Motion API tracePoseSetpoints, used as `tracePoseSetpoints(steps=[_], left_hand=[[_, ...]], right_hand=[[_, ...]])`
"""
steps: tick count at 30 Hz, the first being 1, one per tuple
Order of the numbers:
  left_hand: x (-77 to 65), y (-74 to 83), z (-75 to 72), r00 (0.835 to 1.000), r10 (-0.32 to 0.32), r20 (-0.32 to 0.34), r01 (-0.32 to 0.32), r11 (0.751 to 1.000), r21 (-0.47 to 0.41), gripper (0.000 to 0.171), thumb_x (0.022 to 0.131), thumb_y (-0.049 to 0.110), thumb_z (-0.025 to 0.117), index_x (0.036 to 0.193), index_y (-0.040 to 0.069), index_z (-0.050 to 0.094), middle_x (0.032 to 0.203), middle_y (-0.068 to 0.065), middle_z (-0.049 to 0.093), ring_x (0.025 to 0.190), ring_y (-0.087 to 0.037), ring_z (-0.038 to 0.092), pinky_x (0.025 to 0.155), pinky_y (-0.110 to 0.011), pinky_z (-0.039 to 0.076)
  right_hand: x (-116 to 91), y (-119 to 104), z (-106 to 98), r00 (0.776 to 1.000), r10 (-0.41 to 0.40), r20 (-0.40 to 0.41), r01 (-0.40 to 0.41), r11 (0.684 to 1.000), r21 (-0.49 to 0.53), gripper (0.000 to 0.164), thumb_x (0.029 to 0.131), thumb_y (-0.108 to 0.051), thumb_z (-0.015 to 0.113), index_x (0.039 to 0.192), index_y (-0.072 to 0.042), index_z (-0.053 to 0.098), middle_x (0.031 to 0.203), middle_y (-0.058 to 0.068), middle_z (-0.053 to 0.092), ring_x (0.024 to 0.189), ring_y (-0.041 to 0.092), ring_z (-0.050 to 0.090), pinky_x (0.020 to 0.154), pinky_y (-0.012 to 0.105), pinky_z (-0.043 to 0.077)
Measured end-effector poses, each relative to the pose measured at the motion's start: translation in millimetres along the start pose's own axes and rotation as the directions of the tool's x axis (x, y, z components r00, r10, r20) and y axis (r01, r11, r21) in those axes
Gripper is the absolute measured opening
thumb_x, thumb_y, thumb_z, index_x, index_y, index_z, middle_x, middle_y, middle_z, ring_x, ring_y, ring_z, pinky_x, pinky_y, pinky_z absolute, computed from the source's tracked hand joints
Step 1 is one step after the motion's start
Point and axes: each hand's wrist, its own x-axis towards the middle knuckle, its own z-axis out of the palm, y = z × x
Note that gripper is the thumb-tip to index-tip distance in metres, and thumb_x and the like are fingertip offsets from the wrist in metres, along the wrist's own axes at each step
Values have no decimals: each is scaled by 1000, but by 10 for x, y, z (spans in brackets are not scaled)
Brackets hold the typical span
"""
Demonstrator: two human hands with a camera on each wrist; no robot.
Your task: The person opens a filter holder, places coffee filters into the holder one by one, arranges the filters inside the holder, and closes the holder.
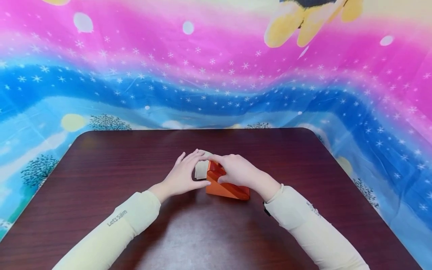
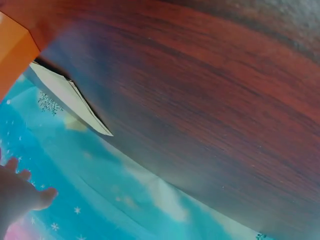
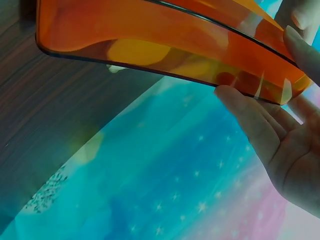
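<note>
Both hands meet near the middle of the dark wooden table. Right hand: fingers and thumb bent, thumb set apart from the index, pinching the see-through orange box at its left end. Box has a sloping side; cannot tell whether its underside touches the wood. Left hand: fingers in a loose, wide curve, thumb well apart, nothing seen in its grasp; thumb tip at the box's left side, contact unclear. Pale card lies on the table just behind the box's left end, partly hidden by fingers. Snowflake-patterned cloth hangs beyond the table.
</note>
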Motion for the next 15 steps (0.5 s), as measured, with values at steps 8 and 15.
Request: tracePoseSetpoints(steps=[8, 15], left_hand=[[10, -30, 15, 999, -9, 35, 15, 984, -180, 52, 73, 37, 79, 115, 15, 57, 109, 1, 66, 105, -18, 59, 103, -43, 41], [1, -81, -32, 993, -39, 108, 75, 932, -354, 53, 72, 28, 81, 117, 16, 54, 107, 1, 68, 97, -12, 64, 89, -33, 52]], right_hand=[[143, -126, 29, 1000, 18, 0, -18, 994, 108, 61, 75, -19, 78, 124, -13, 42, 96, 5, 67, 83, 16, 63, 78, 31, 54], [187, -166, 36, 1000, 17, 6, -17, 994, 111, 60, 75, -21, 79, 125, -13, 47, 98, 4, 67, 84, 15, 64, 78, 30, 54]])
